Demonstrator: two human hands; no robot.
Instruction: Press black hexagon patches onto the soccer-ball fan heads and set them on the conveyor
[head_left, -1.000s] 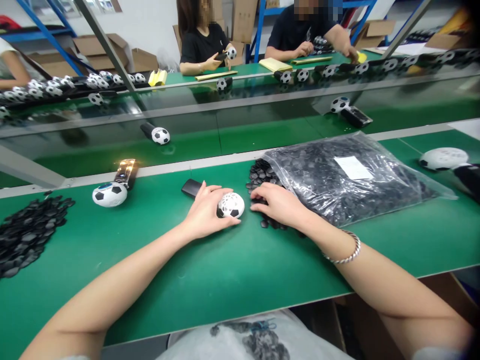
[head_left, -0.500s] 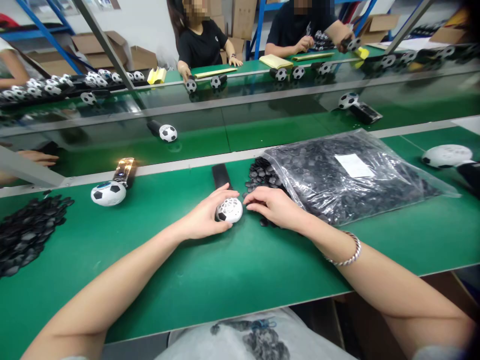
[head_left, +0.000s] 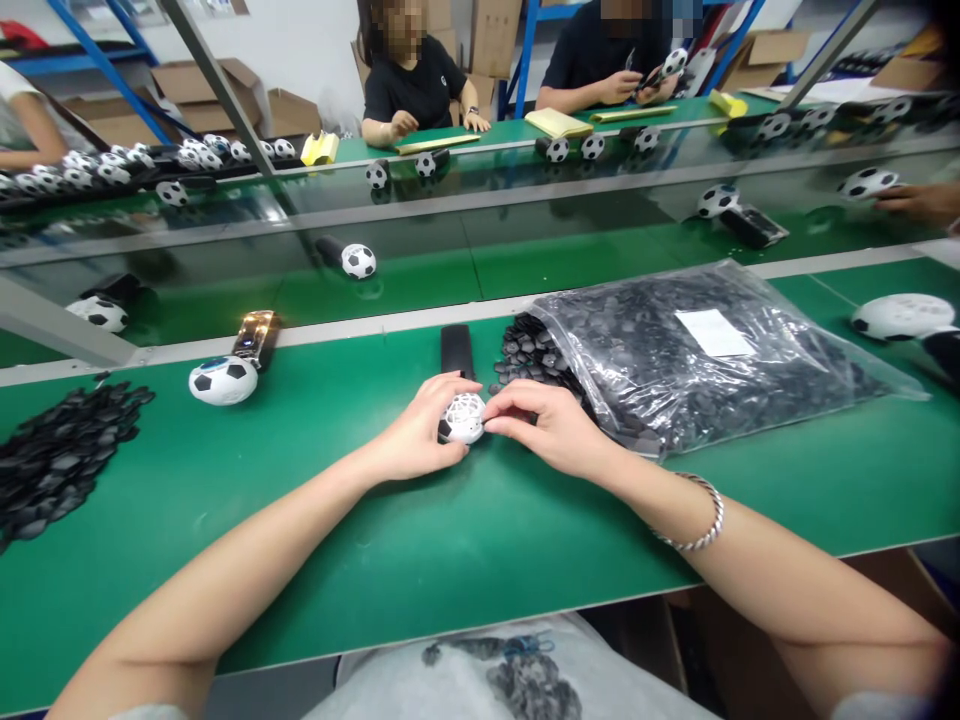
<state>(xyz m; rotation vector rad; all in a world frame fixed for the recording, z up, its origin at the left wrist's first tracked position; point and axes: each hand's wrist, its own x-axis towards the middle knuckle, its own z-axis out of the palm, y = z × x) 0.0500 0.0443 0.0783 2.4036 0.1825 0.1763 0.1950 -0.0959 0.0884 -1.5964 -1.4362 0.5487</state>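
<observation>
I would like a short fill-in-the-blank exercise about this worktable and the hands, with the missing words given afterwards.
The left hand holds a ball patterned in white and ____.
A twisted silver bracelet circles this person's ____ forearm.
The worktable has the colour ____.
Away from the plastic bag, a dark pile lies toward the table's ____ end.

Missing words: black; right; green; left.

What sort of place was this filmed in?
Likely a factory assembly line: soccer-patterned balls dot a long green belt, a bag of black pieces lies on the bench, with people opposite.
</observation>
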